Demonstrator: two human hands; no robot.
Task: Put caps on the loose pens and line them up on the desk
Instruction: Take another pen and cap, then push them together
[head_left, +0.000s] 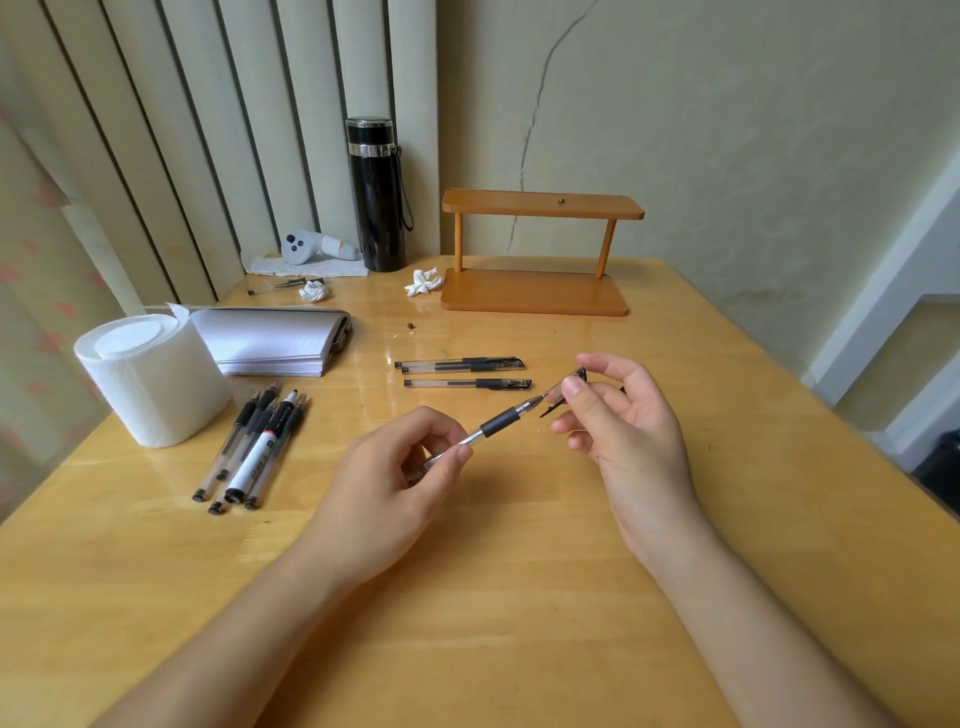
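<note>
A: Head view, status of both hands?

B: The left hand grips the rear half of an uncapped pen, thumb and fingers closed on the clear barrel. The pen is held above the desk, tip pointing up and to the right. The right hand holds a cap pinched between thumb and forefinger; the remaining fingers are spread loosely. The pen tip is just at the mouth of the cap; whether it has entered cannot be told.

A: Position of the finished pens, taking the wooden shelf as reference?

B: Three capped pens lie on the desk in front of the shelf, between it and the hands. They lie parallel, caps to the right. The rear two touch each other; the third lies just in front of them, apart.

A: Remaining stock?

B: A cluster of uncapped pens lies well to the left of the shelf and nearer the person, tips pointing away. A white marker lies on top of the cluster. A roll of paper stands just left of it.

A: Other items?

B: A notebook lies left of the shelf. A black flask stands upright just beside the shelf's left end. Two crumpled tissues lie near the flask.
</note>
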